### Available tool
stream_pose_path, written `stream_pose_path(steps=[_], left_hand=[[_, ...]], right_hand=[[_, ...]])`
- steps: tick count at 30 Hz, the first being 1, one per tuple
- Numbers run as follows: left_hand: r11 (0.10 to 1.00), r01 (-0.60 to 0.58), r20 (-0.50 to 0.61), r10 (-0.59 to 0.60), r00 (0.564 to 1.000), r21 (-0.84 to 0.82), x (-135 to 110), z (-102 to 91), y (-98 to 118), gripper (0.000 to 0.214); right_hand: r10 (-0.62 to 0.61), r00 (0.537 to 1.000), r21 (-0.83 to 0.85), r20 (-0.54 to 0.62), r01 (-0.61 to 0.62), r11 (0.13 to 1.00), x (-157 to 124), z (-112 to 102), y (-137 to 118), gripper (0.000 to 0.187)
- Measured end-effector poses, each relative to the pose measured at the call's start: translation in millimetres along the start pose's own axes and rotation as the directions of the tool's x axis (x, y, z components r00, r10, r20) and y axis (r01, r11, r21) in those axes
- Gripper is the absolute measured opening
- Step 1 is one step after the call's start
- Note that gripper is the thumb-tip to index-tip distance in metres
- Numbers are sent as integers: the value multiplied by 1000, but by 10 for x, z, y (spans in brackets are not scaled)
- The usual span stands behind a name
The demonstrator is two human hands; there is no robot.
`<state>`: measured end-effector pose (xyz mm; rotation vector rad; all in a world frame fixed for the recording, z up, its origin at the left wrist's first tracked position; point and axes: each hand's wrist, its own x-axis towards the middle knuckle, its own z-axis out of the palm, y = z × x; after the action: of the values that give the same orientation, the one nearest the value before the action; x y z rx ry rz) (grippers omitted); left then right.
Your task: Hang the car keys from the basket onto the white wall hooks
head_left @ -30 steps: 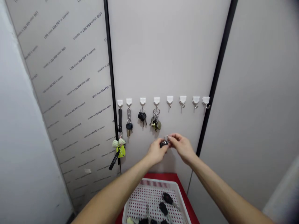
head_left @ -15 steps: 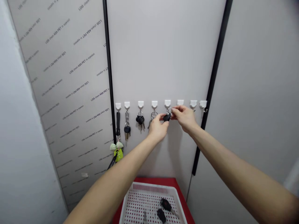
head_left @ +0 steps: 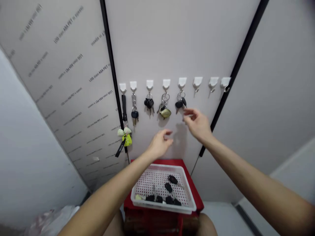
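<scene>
A bunch of black-headed keys (head_left: 180, 103) hangs by its ring from the fifth white hook (head_left: 182, 82) on the wall panel. Just below and right of it is my right hand (head_left: 198, 124), fingers apart and holding nothing. My left hand (head_left: 159, 143) is lower and to the left, empty, thumb and fingers parted. Above it hangs a key ring with a gold-green oval fob (head_left: 165, 113). Further left hang black keys (head_left: 149, 103), another key bunch (head_left: 134, 114), and a dark strap with a yellow-green tag (head_left: 127, 140).
Below the hooks, a white perforated basket (head_left: 190, 196) rests on a red surface (head_left: 197, 200). Several black-headed keys (head_left: 173, 179) lie in it. Bare hooks (head_left: 197, 82) line the right of the row. Plastic bags (head_left: 56, 221) are at lower left.
Both hands have let go of the black-headed keys, now hanging on the fifth hook, and drawn down and apart. The view has tilted down, showing more of the basket.
</scene>
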<state>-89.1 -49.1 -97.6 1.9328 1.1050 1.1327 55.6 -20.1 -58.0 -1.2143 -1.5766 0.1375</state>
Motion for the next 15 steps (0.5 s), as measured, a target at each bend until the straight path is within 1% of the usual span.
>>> stream_pose_path(steps=[1, 2, 3, 4, 5, 6, 7, 8, 10, 11, 14, 15], left_hand=[[999, 38, 92, -40, 995, 26, -149, 43, -148, 33], [995, 75, 199, -86, 976, 64, -300, 90, -301, 33], [986, 107, 295, -141, 945, 129, -447, 138, -453, 33], [971, 117, 367, -188, 911, 209, -583, 184, -596, 34], [948, 117, 422, -239, 874, 295, -702, 225, -724, 35], [919, 88, 461, -273, 844, 383, -800, 260, -832, 37], [889, 44, 486, -291, 824, 457, -875, 288, -916, 39], [857, -6, 502, -295, 813, 515, -926, 309, -977, 41], [807, -91, 517, -283, 808, 584, -969, 333, -1033, 40], [792, -109, 523, -286, 803, 601, -969, 339, -1037, 38], [767, -79, 522, -352, 777, 636, -922, 343, -1017, 30], [765, -44, 499, -374, 781, 643, -902, 338, -1014, 26]], right_hand=[[-15, 986, -43, 166, 22, 999, -225, 37, 78, 25], [-15, 927, -71, 375, 44, 997, -466, 81, 160, 23], [-1, 809, -90, 587, 67, 994, -710, 130, 244, 23], [6, 660, -102, 751, 107, 989, -945, 183, 329, 22], [26, 537, -120, 843, 141, 983, -1158, 237, 410, 24], [67, 458, -166, 886, 178, 970, -1340, 291, 483, 28], [103, 429, -213, 897, 218, 952, -1487, 341, 545, 33], [134, 432, -261, 892, 251, 932, -1596, 387, 591, 37], [168, 469, -330, 867, 289, 899, -1714, 458, 643, 40], [177, 479, -347, 859, 292, 891, -1734, 484, 652, 40], [189, 475, -346, 859, 268, 899, -1712, 529, 660, 30], [190, 487, -348, 852, 256, 902, -1693, 536, 665, 26]])
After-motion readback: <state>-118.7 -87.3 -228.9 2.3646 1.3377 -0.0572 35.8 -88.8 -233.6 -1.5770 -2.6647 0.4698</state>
